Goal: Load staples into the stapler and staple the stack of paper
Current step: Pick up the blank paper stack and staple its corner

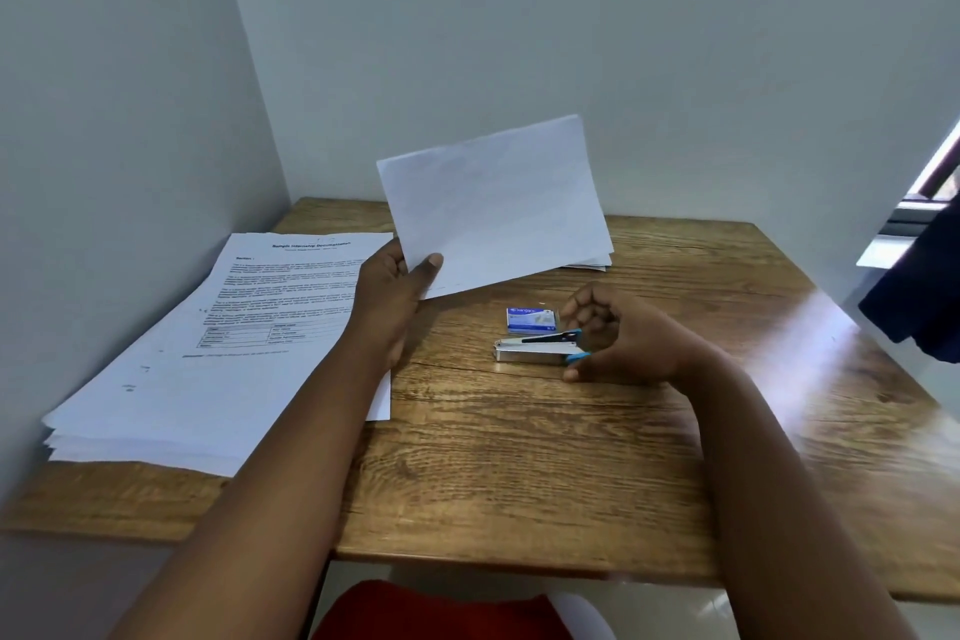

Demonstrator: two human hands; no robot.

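Note:
My left hand [397,286] grips the lower left corner of a thin set of white sheets [493,203], held tilted up above the table with its blank back toward me. A small silver stapler [535,348] with blue ends lies on the wooden table [519,457]. My right hand [618,333] curls around the stapler's right end, fingers touching it. A small blue staple box [531,319] lies just behind the stapler. A thick stack of printed paper [223,348] rests at the table's left.
Grey walls close in behind and on the left. A dark cloth [914,291] hangs at the right edge near a window. Something red [431,613] shows below the table's front edge.

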